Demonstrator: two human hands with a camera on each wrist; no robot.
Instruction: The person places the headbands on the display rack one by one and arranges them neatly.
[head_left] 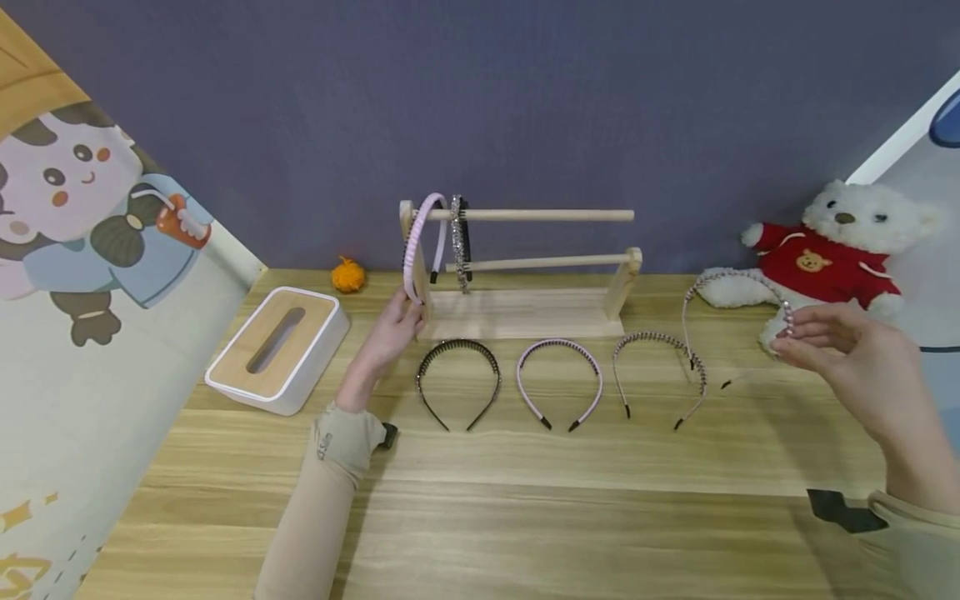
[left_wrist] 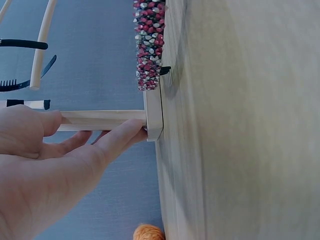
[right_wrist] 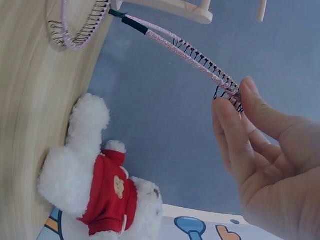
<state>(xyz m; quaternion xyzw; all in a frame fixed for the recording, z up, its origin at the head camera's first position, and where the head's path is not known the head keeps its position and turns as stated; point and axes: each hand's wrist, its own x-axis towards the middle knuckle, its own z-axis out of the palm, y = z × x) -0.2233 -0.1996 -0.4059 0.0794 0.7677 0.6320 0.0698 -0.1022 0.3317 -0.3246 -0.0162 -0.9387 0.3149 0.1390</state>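
My left hand [head_left: 395,323] grips the left upright [left_wrist: 102,120] of a wooden display rack [head_left: 517,321] near its base. Up at the right, my right hand [head_left: 862,358] pinches a thin pink beaded headband [right_wrist: 187,55] between thumb and fingers, lifted off the table with its dark tips hanging. A pale pink headband [head_left: 412,250] and a glittery headband [head_left: 456,242] with black beside it hang at the rack's left end. Before the rack lie a black headband [head_left: 427,360], a lilac headband [head_left: 558,342] and a pink-and-dark beaded headband [head_left: 652,337]. Red and silver stones [left_wrist: 149,45] show close up in the left wrist view.
A white teddy bear [head_left: 810,258] in a red sweater sits at the back right, behind the lifted headband. To the left stand a tissue box [head_left: 315,367] with a wooden lid and a small orange fuzzy ball [head_left: 348,275]. A dark wall [head_left: 525,108] rises behind the rack.
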